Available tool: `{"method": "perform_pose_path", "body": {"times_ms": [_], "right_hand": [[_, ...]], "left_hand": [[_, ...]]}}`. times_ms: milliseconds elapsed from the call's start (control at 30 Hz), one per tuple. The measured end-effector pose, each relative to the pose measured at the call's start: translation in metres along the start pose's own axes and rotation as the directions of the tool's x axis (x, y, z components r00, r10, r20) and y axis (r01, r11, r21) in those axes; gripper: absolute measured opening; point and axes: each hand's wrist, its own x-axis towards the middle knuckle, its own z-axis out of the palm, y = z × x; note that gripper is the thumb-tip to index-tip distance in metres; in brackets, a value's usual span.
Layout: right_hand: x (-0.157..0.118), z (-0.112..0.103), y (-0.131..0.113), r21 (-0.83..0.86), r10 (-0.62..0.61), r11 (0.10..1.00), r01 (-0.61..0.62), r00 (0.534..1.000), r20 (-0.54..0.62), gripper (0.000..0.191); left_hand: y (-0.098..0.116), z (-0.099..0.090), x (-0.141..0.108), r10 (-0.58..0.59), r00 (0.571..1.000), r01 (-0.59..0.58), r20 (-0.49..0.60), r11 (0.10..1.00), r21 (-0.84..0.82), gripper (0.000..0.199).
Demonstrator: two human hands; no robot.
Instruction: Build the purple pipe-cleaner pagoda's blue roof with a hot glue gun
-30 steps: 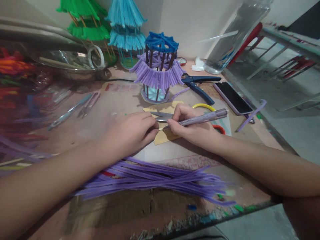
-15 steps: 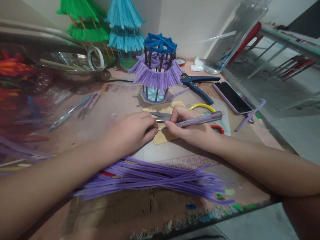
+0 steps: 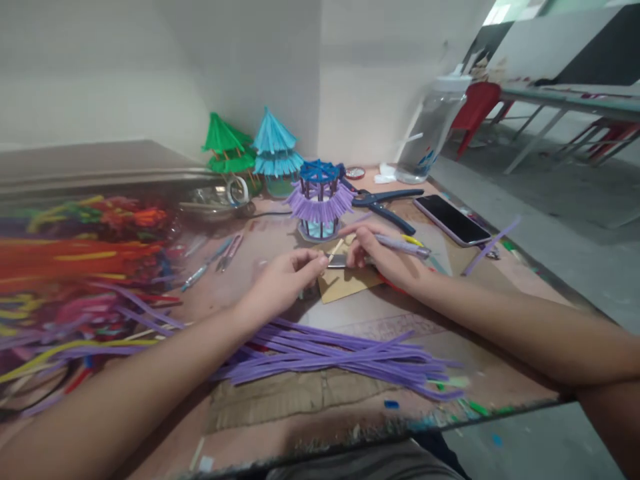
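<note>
My left hand (image 3: 285, 277) pinches a short, thin wooden stick (image 3: 337, 249) between thumb and fingers, its free end tilted up to the right. Just right of it, my right hand (image 3: 387, 263) is closed around a pale purple pen (image 3: 405, 247) that slants across the hand. Beneath both hands lies a tan piece of card (image 3: 345, 288). Scissors rest on it, mostly covered by my right hand; their metal blade (image 3: 337, 261) and part of a yellow handle (image 3: 411, 240) show. Behind the hands stands a small pavilion model (image 3: 321, 203) with a blue top and purple fringe.
Purple pipe cleaners (image 3: 325, 360) lie in front of my hands. Navy pliers (image 3: 385, 203), a phone (image 3: 453, 220) and a water bottle (image 3: 430, 130) are on the right. Coloured pipe cleaners (image 3: 75, 260) pile up at left. Green (image 3: 227, 143) and light-blue (image 3: 277, 143) models stand behind.
The view has tilted upward and shifted left. The stick, low between the hands before, is now raised at an angle in my left hand. The pen has moved back from it.
</note>
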Motion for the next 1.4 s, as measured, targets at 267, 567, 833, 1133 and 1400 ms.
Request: {"method": "perform_pose_path", "body": {"times_ms": [267, 567, 833, 1133, 1400], "right_hand": [[0.011, 0.017, -0.056, 0.07, -0.102, 0.993, 0.092, 0.984, 0.149, 0.027], [0.025, 0.014, -0.083, 0.062, -0.307, 0.952, 0.301, 0.927, 0.215, 0.024], [0.012, 0.003, -0.109, -0.288, -0.279, 0.897, 0.336, 0.935, 0.22, 0.026], [0.028, -0.06, -0.072, -0.984, 0.397, 0.123, 0.129, 0.903, 0.168, 0.024], [0.044, -0.061, -0.039, -0.979, 0.368, 0.137, 0.15, 0.91, 0.191, 0.034]], "left_hand": [[0.032, 0.002, -0.012, 0.042, 0.997, -0.057, -0.062, 0.964, -0.259, 0.04], [0.052, -0.014, -0.023, 0.141, 0.988, -0.153, -0.059, 0.944, -0.291, 0.034], [0.055, -0.015, -0.027, 0.19, 0.979, -0.202, -0.075, 0.954, -0.22, 0.031], [0.018, -0.014, -0.004, 0.192, 0.969, -0.214, -0.159, 0.967, -0.139, 0.022], [0.028, -0.027, -0.014, 0.197, 0.979, -0.201, 0.048, 0.916, 0.347, 0.015]]}}
